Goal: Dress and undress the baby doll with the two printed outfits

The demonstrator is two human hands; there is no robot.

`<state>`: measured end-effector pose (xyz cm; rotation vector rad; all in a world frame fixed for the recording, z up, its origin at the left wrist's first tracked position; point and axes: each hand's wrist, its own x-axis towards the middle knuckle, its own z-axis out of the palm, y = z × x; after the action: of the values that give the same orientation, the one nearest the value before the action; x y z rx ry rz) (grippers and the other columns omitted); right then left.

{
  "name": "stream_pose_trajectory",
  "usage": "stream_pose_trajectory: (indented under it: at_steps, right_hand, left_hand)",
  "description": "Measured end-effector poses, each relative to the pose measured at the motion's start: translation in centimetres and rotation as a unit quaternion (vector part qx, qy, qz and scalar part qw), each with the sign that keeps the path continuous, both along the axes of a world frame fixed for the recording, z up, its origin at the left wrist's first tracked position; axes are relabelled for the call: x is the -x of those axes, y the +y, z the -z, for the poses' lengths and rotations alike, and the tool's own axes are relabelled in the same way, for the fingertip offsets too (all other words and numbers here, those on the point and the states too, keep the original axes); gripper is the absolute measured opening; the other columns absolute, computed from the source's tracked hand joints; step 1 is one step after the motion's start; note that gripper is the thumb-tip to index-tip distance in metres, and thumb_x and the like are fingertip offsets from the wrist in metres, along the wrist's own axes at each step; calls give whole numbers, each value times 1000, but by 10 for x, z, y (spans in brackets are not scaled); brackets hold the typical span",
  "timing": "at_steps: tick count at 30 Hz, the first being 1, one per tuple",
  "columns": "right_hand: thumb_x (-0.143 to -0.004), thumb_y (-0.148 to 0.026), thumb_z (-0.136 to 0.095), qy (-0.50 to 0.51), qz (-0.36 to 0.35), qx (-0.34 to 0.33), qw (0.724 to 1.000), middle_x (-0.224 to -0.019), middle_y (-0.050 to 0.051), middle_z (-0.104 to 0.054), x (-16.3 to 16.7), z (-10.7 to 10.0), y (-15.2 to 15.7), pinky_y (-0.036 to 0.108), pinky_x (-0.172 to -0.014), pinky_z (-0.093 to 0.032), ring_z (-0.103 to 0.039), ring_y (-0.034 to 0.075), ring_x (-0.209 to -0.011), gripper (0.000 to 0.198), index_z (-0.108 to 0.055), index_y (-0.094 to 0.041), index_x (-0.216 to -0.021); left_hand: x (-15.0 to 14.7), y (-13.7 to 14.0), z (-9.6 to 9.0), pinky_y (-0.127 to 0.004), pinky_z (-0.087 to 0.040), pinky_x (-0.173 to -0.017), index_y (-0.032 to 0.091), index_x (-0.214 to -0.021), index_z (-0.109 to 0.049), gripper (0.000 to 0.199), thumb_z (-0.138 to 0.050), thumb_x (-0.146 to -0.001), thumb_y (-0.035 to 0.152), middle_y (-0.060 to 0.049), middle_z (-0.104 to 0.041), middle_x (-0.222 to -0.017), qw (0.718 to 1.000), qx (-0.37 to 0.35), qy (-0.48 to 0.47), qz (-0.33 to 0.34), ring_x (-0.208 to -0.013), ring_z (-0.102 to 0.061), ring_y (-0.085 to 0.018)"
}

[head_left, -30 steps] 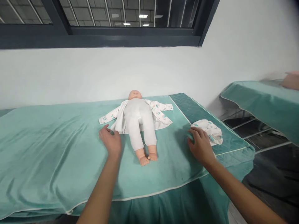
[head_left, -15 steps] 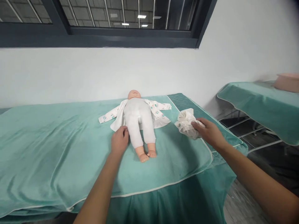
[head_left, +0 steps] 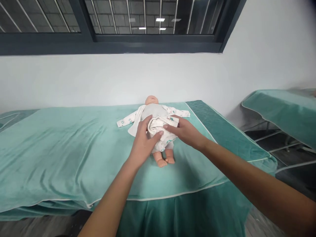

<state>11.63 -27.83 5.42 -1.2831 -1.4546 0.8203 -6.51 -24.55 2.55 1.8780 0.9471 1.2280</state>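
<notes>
A baby doll (head_left: pixel 152 99) lies on its back on the green bed cover (head_left: pixel 61 148), feet toward me. Spread open beneath it is a white printed baby jacket (head_left: pixel 128 120), sleeves out to both sides. Above the doll's legs I hold a bunched white printed baby garment (head_left: pixel 164 130), seemingly pants. My left hand (head_left: pixel 144 140) grips its left edge between thumb and fingers. On the other edge, my right hand (head_left: pixel 185 130) pinches the cloth. The garment hides the doll's hips and thighs; its bare feet (head_left: pixel 164 161) show below.
Behind the bed is a white wall (head_left: pixel 103 79) with a dark-framed barred window (head_left: pixel 153 42) above. At the right stands another green-covered bed (head_left: pixel 283 108) on a metal frame, with a gap between the two beds.
My right hand has brought the bunched garment left, over the doll's legs. My left hand has moved from beside the doll's hip onto the garment. The view has shifted slightly left.
</notes>
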Motion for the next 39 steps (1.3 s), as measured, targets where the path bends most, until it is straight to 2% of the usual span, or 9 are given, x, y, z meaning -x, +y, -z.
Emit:
stream_pose_trajectory:
  at_steps: [5, 8, 12, 16, 20, 24, 29, 35, 39]
  right_hand:
    - [-85, -39, -65, -236, 81, -104, 963, -54, -3, -50, 8, -37, -2, 26, -56, -32, -46, 13, -55, 26, -63, -20, -68]
    - [-81, -30, -69, -273, 163, -155, 935, -49, -4, -41, 6, -55, -1, 24, -56, -27, -43, 10, -54, 31, -52, -18, -57]
    - [-85, -26, -61, -142, 189, -211, 948, -60, -4, -50, -2, -74, 5, 21, -59, -34, -56, 11, -65, 17, -62, -15, -73]
    - [-92, -27, -51, -20, 92, -209, 973, -75, -4, -59, -9, -96, 6, 22, -63, -44, -65, 11, -72, 22, -69, -13, -92]
    - [-95, -27, -47, 13, -19, -136, 990, -89, -4, -64, -1, -123, 0, 27, -70, -50, -69, 14, -85, 29, -70, -13, -103]
    - [-96, -31, -51, 156, -51, -99, 981, -93, -2, -67, 14, -133, -5, 27, -74, -53, -68, 14, -89, 25, -70, -16, -100]
    - [-89, -23, -58, 262, -151, -65, 951, -88, -1, -68, 17, -117, -6, 25, -71, -55, -64, 13, -78, 23, -68, -22, -110]
    - [-82, -26, -63, 117, -110, -30, 987, -78, 0, -65, -5, -91, -4, 25, -56, -47, -58, 14, -67, 9, -69, -20, -84]
    - [-87, -41, -61, 13, -103, -11, 994, -84, 1, -61, -11, -82, -10, 24, -59, -45, -56, 14, -74, 22, -65, -20, -81]
  left_hand:
    - [12, 9, -23, -35, -51, -80, 22, -117, -65, 37, -58, -81, 15, -3, -66, -100, 999, -26, 21, -28, -86, -61, -20]
    - [18, 9, -46, -34, -49, -79, 20, -105, -68, 28, -54, -81, 13, -2, -64, -91, 993, -87, 58, -50, -81, -58, -19]
    - [22, 15, -80, -37, -47, -89, 17, -89, -68, 21, -54, -78, 6, -3, -56, -91, 976, -192, 60, -77, -98, -59, -23]
    - [29, 27, -114, -41, -46, -96, 15, -83, -68, 14, -57, -80, 6, -2, -53, -87, 970, -237, 10, -51, -102, -60, -24]
    - [36, 22, -139, -51, -39, -100, 8, -111, -68, 34, -41, -91, 8, -3, -54, -99, 918, -359, 124, -118, -112, -58, -25]
    - [22, -8, -139, -50, -38, -100, 13, -127, -62, 39, -44, -92, 10, -8, -58, -115, 863, -441, 182, -167, -123, -52, -29]
    - [-1, -30, -117, -35, -48, -87, 24, -113, -60, 25, -62, -88, 28, -6, -65, -108, 940, -309, 97, -106, -97, -60, -21]
    - [6, -22, -125, -30, -45, -72, 19, -97, -62, 14, -55, -86, 25, -1, -63, -82, 987, -105, 119, -39, -78, -56, -17]
    - [8, -24, -134, -28, -43, -68, 18, -84, -61, 15, -53, -88, 30, -1, -61, -77, 996, -34, 82, 7, -73, -54, -16]
